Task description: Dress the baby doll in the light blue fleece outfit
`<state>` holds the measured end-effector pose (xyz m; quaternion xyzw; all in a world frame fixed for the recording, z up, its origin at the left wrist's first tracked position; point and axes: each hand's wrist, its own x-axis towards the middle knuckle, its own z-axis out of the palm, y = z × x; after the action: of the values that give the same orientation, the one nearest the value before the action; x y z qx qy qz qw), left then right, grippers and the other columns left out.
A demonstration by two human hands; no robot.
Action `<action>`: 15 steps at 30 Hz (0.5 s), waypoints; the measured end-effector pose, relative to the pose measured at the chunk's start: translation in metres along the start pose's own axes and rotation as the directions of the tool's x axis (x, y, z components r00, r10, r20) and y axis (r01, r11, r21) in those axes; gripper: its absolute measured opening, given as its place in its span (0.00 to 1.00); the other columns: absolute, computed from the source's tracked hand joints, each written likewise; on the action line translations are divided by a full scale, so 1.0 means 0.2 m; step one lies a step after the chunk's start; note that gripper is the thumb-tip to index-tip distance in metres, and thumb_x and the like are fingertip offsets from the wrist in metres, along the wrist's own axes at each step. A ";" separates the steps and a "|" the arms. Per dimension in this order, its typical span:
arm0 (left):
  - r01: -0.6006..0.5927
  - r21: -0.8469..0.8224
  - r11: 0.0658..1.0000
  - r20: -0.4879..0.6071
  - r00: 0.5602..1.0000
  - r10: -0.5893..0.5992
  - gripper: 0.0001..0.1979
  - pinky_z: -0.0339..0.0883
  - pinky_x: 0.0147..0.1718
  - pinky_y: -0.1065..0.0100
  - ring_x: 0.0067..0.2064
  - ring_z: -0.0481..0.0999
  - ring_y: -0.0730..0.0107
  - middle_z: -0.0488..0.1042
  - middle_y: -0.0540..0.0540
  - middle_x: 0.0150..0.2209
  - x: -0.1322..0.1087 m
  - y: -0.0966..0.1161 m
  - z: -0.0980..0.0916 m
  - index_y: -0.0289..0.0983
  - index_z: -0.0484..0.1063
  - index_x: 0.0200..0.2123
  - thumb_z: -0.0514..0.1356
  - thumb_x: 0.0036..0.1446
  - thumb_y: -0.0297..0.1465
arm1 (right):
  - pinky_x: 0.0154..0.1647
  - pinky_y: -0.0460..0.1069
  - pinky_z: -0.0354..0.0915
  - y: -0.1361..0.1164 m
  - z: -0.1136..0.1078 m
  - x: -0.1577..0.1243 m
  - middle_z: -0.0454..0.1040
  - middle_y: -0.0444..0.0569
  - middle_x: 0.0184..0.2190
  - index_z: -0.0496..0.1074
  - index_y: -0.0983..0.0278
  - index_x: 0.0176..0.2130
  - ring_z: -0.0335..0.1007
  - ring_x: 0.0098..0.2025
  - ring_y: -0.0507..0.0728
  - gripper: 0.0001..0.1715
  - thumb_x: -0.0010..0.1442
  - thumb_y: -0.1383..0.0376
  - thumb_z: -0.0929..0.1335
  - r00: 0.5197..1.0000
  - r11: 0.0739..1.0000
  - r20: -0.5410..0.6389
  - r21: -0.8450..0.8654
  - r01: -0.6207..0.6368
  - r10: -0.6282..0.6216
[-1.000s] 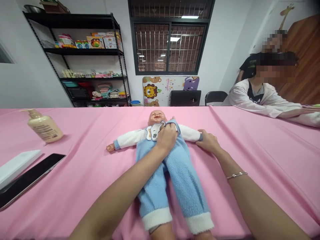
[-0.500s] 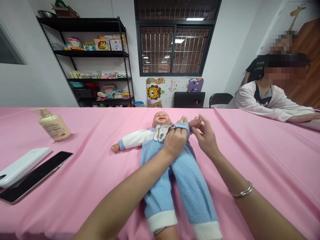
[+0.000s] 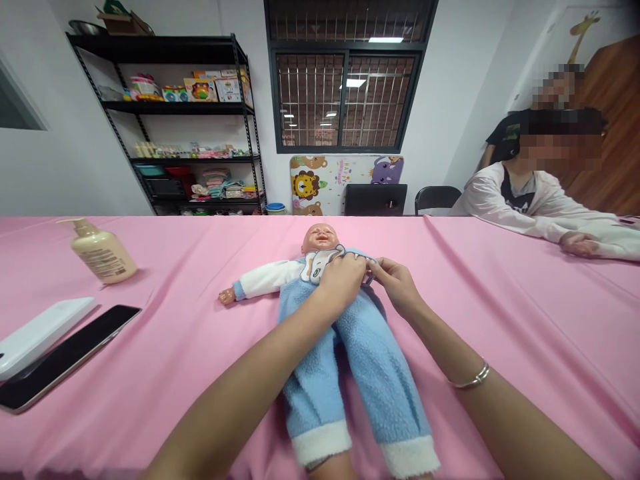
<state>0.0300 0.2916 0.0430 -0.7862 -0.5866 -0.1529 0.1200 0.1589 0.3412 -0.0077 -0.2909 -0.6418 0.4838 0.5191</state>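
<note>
A baby doll (image 3: 321, 238) lies face up on a pink cloth, its head away from me. It wears a blue fleece outfit (image 3: 315, 363) with white cuffs and an animal patch on the chest. My left hand (image 3: 343, 277) is closed on the outfit at the chest, beside the patch. My right hand (image 3: 399, 285) pinches the outfit's edge near the doll's shoulder on the right, close to my left fingers. The doll's arm on the left is stretched out in a white sleeve; its other arm is hidden behind my hands and the fabric.
On the pink cloth (image 3: 170, 373), a pump bottle (image 3: 104, 253), a white device (image 3: 45, 333) and a black phone (image 3: 67, 357) lie or stand at the left. Two people are at the right, one resting pale sleeves (image 3: 525, 223) on the cloth. Behind are shelves (image 3: 175, 107) and a chair (image 3: 437, 199).
My right hand has moved left from the doll's small hand onto the outfit's edge, and its fingers have closed. The doll's hand there is now out of sight. The seated person's hand has shifted left.
</note>
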 end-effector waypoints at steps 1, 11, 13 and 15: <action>-0.008 -0.020 1.000 0.020 1.000 0.009 0.10 0.69 0.37 0.61 0.40 0.73 0.56 0.71 0.40 0.39 0.00 -0.01 0.01 0.33 0.69 0.41 0.52 0.57 0.25 | 0.34 0.45 0.61 0.01 -0.01 0.01 0.68 0.46 0.25 0.69 0.67 0.27 0.63 0.29 0.50 0.24 0.48 0.48 0.70 0.999 0.997 0.004 0.068 -0.043 0.043; -0.035 -0.535 0.844 -0.076 0.997 -0.007 0.15 0.64 0.43 0.69 0.41 0.72 0.65 0.74 0.46 0.39 0.04 -0.15 0.05 0.36 0.74 0.42 0.60 0.48 0.27 | 0.20 0.43 0.55 0.12 -0.04 0.32 0.61 0.42 0.17 0.63 0.67 0.20 0.56 0.20 0.46 0.29 0.37 0.47 0.74 0.974 0.959 0.046 0.169 -0.228 0.223; 0.046 -0.653 0.756 -0.052 0.993 -0.106 0.15 0.64 0.40 0.70 0.39 0.73 0.67 0.76 0.47 0.37 0.05 -0.17 0.04 0.37 0.75 0.41 0.61 0.47 0.28 | 0.20 0.43 0.57 0.16 -0.02 0.39 0.65 0.44 0.19 0.67 0.68 0.23 0.59 0.21 0.48 0.28 0.37 0.47 0.74 0.967 0.954 0.047 0.157 -0.255 0.251; 0.127 -0.776 0.617 -0.002 0.979 -0.204 0.16 0.65 0.37 0.71 0.36 0.73 0.68 0.76 0.48 0.33 0.06 -0.21 0.03 0.36 0.75 0.41 0.63 0.45 0.29 | 0.22 0.45 0.59 0.21 0.00 0.45 0.69 0.47 0.21 0.70 0.68 0.27 0.62 0.23 0.50 0.27 0.40 0.48 0.73 0.961 0.953 0.042 0.124 -0.275 0.272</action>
<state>-0.0057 0.3165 0.0425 -0.6967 -0.5283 -0.4346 -0.2161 0.1264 0.4349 -0.0122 -0.3368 -0.5692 0.5948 0.4569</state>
